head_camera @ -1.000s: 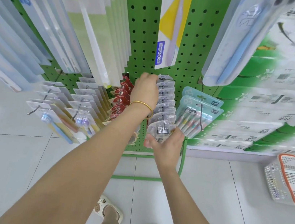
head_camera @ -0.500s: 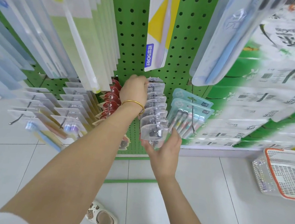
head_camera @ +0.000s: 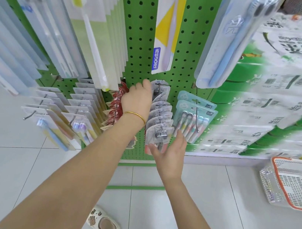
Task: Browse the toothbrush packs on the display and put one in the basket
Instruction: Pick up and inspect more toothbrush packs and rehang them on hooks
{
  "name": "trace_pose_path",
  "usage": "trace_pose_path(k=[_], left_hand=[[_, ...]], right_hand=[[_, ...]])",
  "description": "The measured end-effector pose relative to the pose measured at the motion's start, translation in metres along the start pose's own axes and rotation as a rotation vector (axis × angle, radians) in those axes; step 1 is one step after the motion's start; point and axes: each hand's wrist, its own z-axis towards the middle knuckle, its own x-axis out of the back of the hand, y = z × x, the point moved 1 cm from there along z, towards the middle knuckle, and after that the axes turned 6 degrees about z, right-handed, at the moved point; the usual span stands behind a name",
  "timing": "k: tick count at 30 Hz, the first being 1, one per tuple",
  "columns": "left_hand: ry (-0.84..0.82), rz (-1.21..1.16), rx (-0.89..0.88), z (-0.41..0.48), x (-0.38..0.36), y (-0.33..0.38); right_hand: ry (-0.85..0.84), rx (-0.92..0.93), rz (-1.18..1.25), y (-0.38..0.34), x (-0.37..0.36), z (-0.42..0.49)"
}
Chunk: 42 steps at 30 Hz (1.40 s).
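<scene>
A row of clear toothbrush packs (head_camera: pixel 160 115) hangs on a hook of the green pegboard (head_camera: pixel 190 48). My left hand (head_camera: pixel 137 97), with a gold bangle on its wrist, reaches to the back of that row; its fingers curl onto the rear packs and the fingertips are hidden. My right hand (head_camera: pixel 170 152) holds the front clear pack (head_camera: pixel 160 135) from below, thumb at its lower left and fingers up its right edge. On the floor at the far right stands the white mesh basket (head_camera: pixel 267 181) with an orange rim; I see nothing in it.
Beside the row hang a pastel multi-brush pack (head_camera: pixel 194 120) on the right and red packs (head_camera: pixel 116 105) on the left. Long toothbrush packs (head_camera: pixel 91 34) overhang from above. Stacked tissue packs (head_camera: pixel 285 94) fill the right. My sandalled feet (head_camera: pixel 104 222) stand on white tiles.
My left hand has slid a little further toward the back of the row. My right hand stays at the front pack. The view has shifted slightly, with the basket still at the right.
</scene>
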Motion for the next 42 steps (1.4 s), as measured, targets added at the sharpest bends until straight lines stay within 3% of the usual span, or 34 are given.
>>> trace_pose_path(k=[9,15,23,30,35,42], left_hand=[[-0.098,-0.045,-0.021,-0.024,-0.003,-0.005],[-0.068,-0.072,0.023,-0.050,0.004,-0.002],[0.273,-0.104,0.068,-0.095,0.011,-0.011],[0.491,-0.411,0.181,-0.127,0.047,-0.029],[0.531,-0.638,0.275,-0.136,0.069,-0.036],[0.516,-1.151,0.380,-0.133,0.079,-0.028]], right_hand=[[-0.022,0.028,0.003,-0.006,0.008,-0.006],[-0.032,0.059,0.022,-0.013,0.013,-0.009],[-0.079,0.084,0.024,-0.023,0.024,-0.010],[-0.069,0.195,0.069,-0.046,0.040,-0.016],[-0.206,0.329,0.173,-0.077,0.052,-0.019],[-0.473,0.146,0.482,-0.082,0.070,-0.021]])
